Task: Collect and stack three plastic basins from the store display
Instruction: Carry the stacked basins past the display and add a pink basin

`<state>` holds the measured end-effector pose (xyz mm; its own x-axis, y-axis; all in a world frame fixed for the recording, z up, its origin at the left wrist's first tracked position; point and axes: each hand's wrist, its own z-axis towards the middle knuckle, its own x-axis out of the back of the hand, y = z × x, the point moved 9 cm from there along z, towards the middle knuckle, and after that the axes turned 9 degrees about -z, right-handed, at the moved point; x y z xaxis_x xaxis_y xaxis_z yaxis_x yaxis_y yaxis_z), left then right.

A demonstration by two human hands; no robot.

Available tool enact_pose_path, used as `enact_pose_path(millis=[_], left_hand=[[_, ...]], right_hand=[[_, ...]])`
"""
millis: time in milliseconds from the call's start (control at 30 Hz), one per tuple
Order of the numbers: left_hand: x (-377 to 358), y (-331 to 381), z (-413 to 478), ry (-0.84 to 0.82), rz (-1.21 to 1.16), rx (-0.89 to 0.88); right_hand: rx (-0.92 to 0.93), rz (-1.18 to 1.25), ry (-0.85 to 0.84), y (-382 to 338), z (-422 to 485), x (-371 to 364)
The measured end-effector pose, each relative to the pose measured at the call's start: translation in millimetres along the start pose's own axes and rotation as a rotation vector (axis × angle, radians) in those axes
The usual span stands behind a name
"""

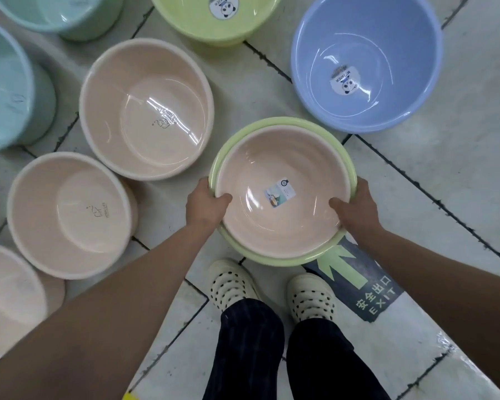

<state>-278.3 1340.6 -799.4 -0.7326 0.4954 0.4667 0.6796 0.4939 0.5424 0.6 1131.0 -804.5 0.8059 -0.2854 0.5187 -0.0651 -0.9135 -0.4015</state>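
Observation:
A small pink basin (280,168) with a sticker on its bottom sits nested inside a light green basin (274,259); only the green rim shows around it. I hold this stack above the floor in front of my feet. My left hand (204,204) grips the left rims, thumb inside the pink basin. My right hand (355,207) grips the right rims the same way. A blue basin (367,39) with a panda sticker stands on the floor beyond the stack, to the right.
Several pink basins (145,108) (67,215) stand on the tiled floor at left, teal ones (9,90) further left, and a green stack (211,15) at the top. An exit arrow floor sticker (355,287) lies by my right shoe (312,297).

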Motion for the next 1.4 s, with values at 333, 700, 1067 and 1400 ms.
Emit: enact_pose_path(millis=[333, 700, 1067, 1400], left_hand=[[67.6, 117.5, -85.1, 0.03, -0.179, -0.084], [120.3, 262.5, -177.8, 0.02, -0.208, -0.092], [72.7, 365.7, -177.7, 0.045, -0.194, -0.072], [-24.6, 368.5, -136.1, 0.079, -0.207, 0.072]], right_hand=[[0.0, 0.022, -0.016, -100.4, -98.9, 93.1], [0.039, -0.028, 0.057, -213.5, -177.4, 226.4], [0.026, -0.077, -0.006, -255.8, -130.4, 317.4], [0.036, -0.221, -0.042, -253.1, -14.3, 350.8]])
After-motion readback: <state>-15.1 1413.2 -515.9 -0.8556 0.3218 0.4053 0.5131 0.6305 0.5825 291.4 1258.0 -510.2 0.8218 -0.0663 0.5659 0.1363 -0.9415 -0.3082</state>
